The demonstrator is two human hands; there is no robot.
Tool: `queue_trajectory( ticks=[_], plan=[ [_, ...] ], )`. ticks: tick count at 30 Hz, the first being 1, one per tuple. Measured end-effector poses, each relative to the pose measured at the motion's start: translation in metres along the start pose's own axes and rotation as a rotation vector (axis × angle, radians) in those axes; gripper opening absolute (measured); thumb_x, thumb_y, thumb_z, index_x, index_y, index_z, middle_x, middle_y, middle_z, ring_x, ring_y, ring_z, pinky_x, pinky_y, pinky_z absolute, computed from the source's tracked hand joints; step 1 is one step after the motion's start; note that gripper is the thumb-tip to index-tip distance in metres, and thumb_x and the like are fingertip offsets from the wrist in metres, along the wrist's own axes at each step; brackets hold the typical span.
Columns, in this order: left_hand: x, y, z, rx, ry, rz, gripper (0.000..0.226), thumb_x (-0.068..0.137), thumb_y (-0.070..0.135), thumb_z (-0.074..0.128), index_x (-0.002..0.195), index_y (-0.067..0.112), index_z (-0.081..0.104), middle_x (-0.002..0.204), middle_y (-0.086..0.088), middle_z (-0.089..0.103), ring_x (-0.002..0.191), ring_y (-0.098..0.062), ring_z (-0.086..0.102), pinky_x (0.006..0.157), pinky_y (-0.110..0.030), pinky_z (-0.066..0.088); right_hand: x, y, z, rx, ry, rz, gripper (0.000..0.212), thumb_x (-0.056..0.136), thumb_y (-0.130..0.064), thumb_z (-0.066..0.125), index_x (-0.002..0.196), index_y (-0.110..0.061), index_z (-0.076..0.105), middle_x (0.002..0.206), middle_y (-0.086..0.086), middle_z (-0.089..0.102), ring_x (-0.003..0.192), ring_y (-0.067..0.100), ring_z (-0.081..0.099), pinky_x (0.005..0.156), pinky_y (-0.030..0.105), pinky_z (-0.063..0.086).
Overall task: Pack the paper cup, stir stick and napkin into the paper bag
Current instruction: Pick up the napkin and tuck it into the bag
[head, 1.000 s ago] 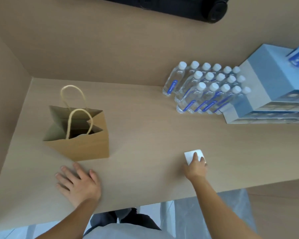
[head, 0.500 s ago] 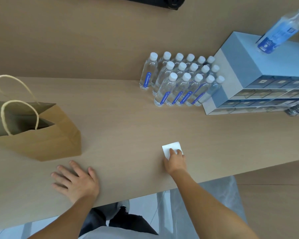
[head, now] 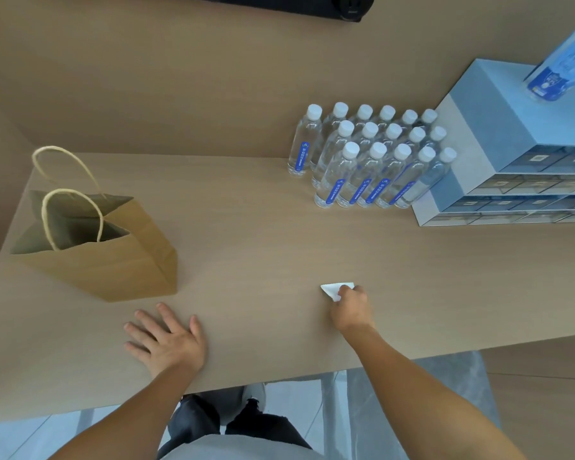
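Head view: the right hand point(head: 351, 308) is curled down on the table point(head: 263, 254), its grip pinched closed on a white napkin point(head: 332, 288), whose free corner pokes out just left of the fingers and appears lifted slightly off the wood. Well to the left of that grip, the left hand point(head: 166, 341) lies flat on the table, palm down, fingers spread, its grip open and holding nothing. Just beyond the left hand stands the paper bag point(head: 113, 254), upright, mouth open, both cord handles raised. Far beyond the right grip is a cluster of water bottles point(head: 369, 157), touching a blue-grey stack of boxes point(head: 498, 154) to their right.
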State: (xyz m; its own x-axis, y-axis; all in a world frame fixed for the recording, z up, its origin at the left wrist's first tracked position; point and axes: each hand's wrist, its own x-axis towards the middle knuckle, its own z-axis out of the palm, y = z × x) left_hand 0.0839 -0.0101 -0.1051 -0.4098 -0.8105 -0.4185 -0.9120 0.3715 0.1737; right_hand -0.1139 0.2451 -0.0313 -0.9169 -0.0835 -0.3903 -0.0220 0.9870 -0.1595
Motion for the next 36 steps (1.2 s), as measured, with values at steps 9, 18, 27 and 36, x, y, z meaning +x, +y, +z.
queue_trajectory(
  ticks=[9, 18, 27, 36],
  plan=[
    [0.008, -0.043, -0.025, 0.171, -0.009, 0.225, 0.087, 0.083, 0.075, -0.001, 0.156, 0.027, -0.003, 0.166, -0.017, -0.005, 0.151, -0.041, -0.009, 0.12, -0.052, -0.002, -0.021, -0.075, -0.03, 1.393, -0.597, 0.238, 0.038, 0.082, 0.001, 0.037, 0.11, 0.0, 0.063, 0.093, 0.013, 0.066, 0.081, 0.03, 0.067, 0.062, 0.038, 0.059],
    [0.027, -0.093, -0.06, 0.247, -0.037, 0.486, 0.083, 0.078, 0.076, -0.015, 0.151, 0.038, -0.011, 0.163, 0.001, -0.013, 0.153, -0.03, -0.009, 0.122, -0.048, 0.003, -0.05, -0.19, -0.076, 1.753, -1.066, -0.121, 0.028, 0.078, -0.017, 0.061, 0.101, -0.007, 0.073, 0.095, 0.011, 0.072, 0.083, 0.026, 0.07, 0.065, 0.034, 0.056],
    [0.041, -0.127, -0.089, 0.348, -0.039, 0.584, 0.069, 0.093, 0.068, 0.029, 0.146, 0.027, 0.044, 0.151, -0.007, 0.048, 0.137, -0.031, 0.047, 0.111, -0.044, 0.017, -0.084, -0.288, -0.151, 1.183, -0.757, -0.645, 0.018, 0.089, -0.004, 0.063, 0.103, 0.0, 0.074, 0.107, 0.016, 0.075, 0.095, 0.028, 0.073, 0.078, 0.033, 0.061],
    [0.066, -0.15, -0.09, 0.175, -0.001, 0.403, 0.087, 0.087, 0.074, 0.005, 0.156, 0.021, 0.013, 0.165, -0.006, 0.011, 0.152, -0.031, 0.006, 0.118, -0.044, -0.002, -0.126, -0.352, -0.201, 0.831, -0.015, -1.181, 0.036, 0.093, -0.007, 0.061, 0.099, -0.039, 0.075, 0.093, -0.014, 0.078, 0.085, 0.009, 0.071, 0.074, 0.027, 0.056]
  ],
)
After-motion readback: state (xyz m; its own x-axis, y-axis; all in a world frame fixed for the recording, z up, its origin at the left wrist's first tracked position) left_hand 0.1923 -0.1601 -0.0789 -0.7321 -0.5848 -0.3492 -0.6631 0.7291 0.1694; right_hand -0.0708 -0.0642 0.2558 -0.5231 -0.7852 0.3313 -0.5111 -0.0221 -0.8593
